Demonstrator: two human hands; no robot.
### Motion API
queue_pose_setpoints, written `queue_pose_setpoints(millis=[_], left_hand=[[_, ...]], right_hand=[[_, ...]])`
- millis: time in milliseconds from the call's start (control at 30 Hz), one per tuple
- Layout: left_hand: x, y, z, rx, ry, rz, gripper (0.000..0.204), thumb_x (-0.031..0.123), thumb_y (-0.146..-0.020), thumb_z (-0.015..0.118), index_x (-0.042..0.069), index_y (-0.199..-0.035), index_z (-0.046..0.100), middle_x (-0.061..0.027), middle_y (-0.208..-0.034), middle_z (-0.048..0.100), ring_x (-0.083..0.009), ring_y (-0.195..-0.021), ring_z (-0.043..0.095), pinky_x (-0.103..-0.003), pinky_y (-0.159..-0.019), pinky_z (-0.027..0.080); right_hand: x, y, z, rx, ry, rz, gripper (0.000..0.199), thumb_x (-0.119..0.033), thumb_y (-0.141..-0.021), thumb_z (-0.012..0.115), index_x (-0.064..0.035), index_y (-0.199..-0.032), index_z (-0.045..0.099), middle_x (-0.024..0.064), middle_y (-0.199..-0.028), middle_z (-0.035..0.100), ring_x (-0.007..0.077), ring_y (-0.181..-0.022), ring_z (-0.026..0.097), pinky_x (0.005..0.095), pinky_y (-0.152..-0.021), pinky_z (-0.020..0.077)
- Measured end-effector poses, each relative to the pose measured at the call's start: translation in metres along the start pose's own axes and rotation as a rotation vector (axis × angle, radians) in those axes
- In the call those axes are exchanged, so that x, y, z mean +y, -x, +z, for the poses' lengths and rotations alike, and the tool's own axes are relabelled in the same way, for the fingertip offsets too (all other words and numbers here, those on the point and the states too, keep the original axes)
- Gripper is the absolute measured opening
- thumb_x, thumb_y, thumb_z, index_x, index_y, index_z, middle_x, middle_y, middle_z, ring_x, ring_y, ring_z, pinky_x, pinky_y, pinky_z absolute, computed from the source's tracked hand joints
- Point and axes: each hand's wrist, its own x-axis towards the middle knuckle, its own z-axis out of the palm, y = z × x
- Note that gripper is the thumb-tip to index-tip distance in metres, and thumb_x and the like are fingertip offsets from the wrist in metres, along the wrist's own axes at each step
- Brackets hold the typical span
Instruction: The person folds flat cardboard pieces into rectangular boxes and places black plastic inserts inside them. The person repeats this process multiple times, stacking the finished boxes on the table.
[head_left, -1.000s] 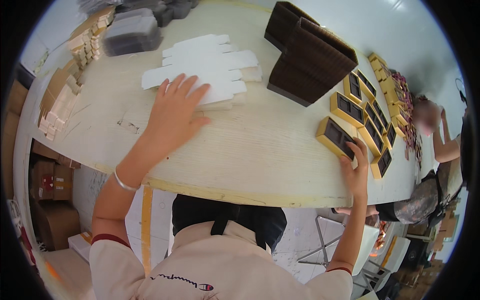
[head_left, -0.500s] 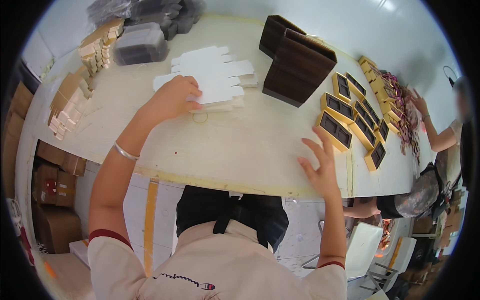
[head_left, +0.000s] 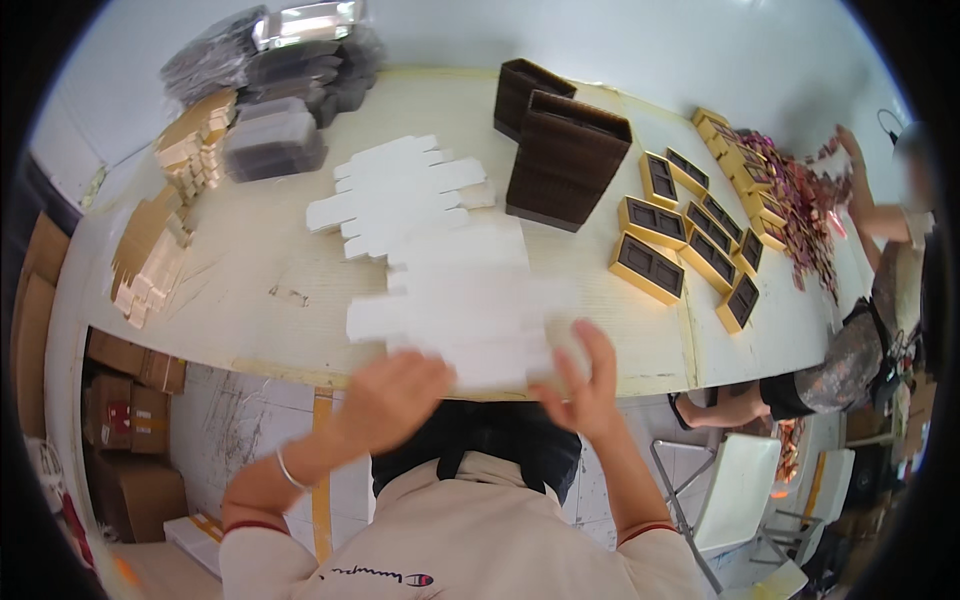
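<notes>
A flat white carton blank (head_left: 470, 305) with tabs along its sides lies at the near part of the table, blurred by motion. My left hand (head_left: 390, 400) has its fingers closed on the blank's near left corner. Beside the near right corner is my right hand (head_left: 578, 388), thumb and fingers apart; whether a fingertip touches the card is too blurred to tell. Behind, partly covered by this blank, rests a stack of similar white blanks (head_left: 395, 190).
Two dark brown boxes (head_left: 568, 160) stand at the back. Several gold trays with dark two-part inserts (head_left: 648, 265) lie to the right, near a co-worker's hand (head_left: 850, 150). Folded card stacks (head_left: 150, 250) and clear plastic sleeves (head_left: 270, 140) sit on the left.
My left hand has come toward me from the stack, bringing one white blank to the table's near edge. My right hand has moved left and nearer, to the blank's side.
</notes>
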Motion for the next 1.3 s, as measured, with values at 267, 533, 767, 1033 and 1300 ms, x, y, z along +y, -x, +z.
queue_pose_setpoints(millis=[267,533,767,1033,1300], left_hand=[[0.010,0.009,0.047,-0.112,0.533,-0.475,0.016,0.008,-0.078,0.070,0.007,-0.092,0.065,-0.0095,-0.092,0.065,-0.0271,-0.068,0.061,-0.034,-0.058,0.049],[0.007,0.022,0.049,-0.130,0.281,-0.161,0.023,0.015,-0.071,0.075,0.009,-0.092,0.067,-0.0020,-0.099,0.062,-0.0218,-0.088,0.058,-0.035,-0.077,0.046],[-0.008,0.012,0.042,-0.265,0.487,-0.364,0.009,0.011,-0.077,0.071,0.005,-0.076,0.064,-0.0076,-0.074,0.057,-0.0288,-0.069,0.054,-0.038,-0.060,0.044],[0.029,0.003,0.048,-0.133,0.038,-0.586,0.017,0.014,-0.077,0.072,0.007,-0.092,0.067,-0.0074,-0.084,0.050,-0.0234,-0.074,0.050,-0.035,-0.067,0.041],[0.026,-0.016,0.042,-0.322,0.355,-0.812,0.020,-0.001,-0.083,0.056,0.004,-0.102,0.059,-0.0102,-0.089,0.055,-0.0274,-0.076,0.057,-0.035,-0.065,0.047]], right_hand=[[-0.038,0.011,0.022,-0.286,-0.052,0.343,0.022,-0.007,-0.077,0.071,-0.0061,-0.096,0.062,0.0107,-0.101,0.060,0.0269,-0.085,0.057,0.0375,-0.072,0.0422],[-0.057,0.012,0.018,-0.361,0.165,0.155,0.031,-0.012,-0.075,0.065,-0.0030,-0.105,0.062,0.0118,-0.105,0.054,0.0279,-0.101,0.054,0.0388,-0.086,0.0438],[-0.039,-0.006,0.016,-0.474,-0.108,0.273,0.009,-0.008,-0.076,0.059,-0.0060,-0.085,0.056,0.0097,-0.076,0.051,0.0302,-0.074,0.053,0.0388,-0.066,0.0447],[-0.021,-0.023,0.027,-0.677,-0.278,0.391,0.010,-0.007,-0.085,0.060,-0.0021,-0.086,0.052,0.0137,-0.073,0.057,0.0333,-0.071,0.059,0.0426,-0.062,0.0470],[-0.008,-0.015,-0.024,-0.618,-0.785,0.420,0.056,-0.013,-0.082,0.068,-0.0061,-0.134,0.048,0.0192,-0.132,0.051,0.0363,-0.121,0.048,0.0419,-0.101,0.0396]])
